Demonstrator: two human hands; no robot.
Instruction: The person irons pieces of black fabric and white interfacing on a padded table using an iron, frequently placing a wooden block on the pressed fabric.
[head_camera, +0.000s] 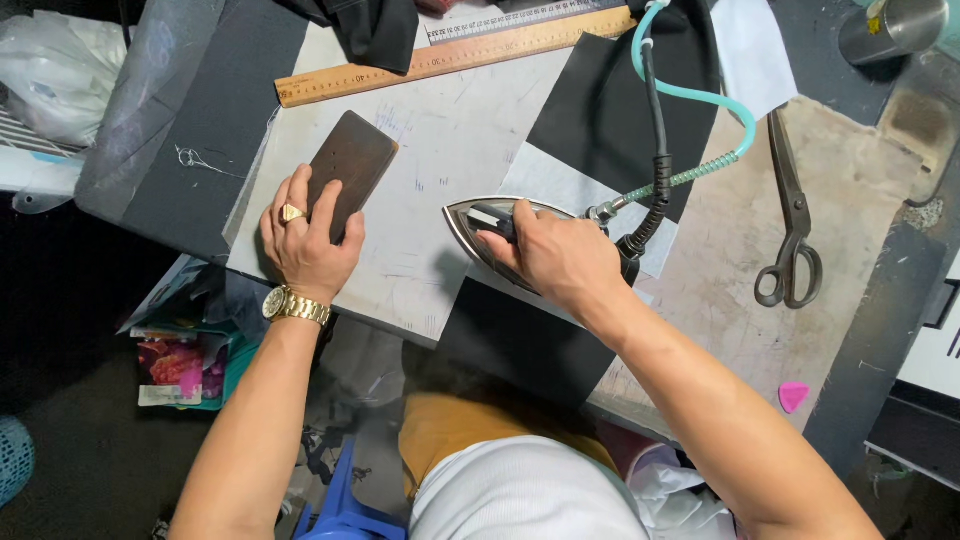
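Note:
My right hand (556, 256) grips the handle of a steam iron (478, 226) whose pointed metal sole faces left on a pale grey piece of cloth (450, 140). A black cable and a teal hose (700, 100) run from the iron's back up across black fabric (600, 110). My left hand (305, 240), with a gold ring and a gold watch, rests on the near end of a dark wooden block (352, 165) lying flat on the same pale cloth, left of the iron.
A long wooden ruler (440, 58) lies along the far edge of the cloth. Large black scissors (792, 225) lie on the worn board to the right, a pink chalk piece (793, 395) near its front. A metal cup (893, 28) stands far right.

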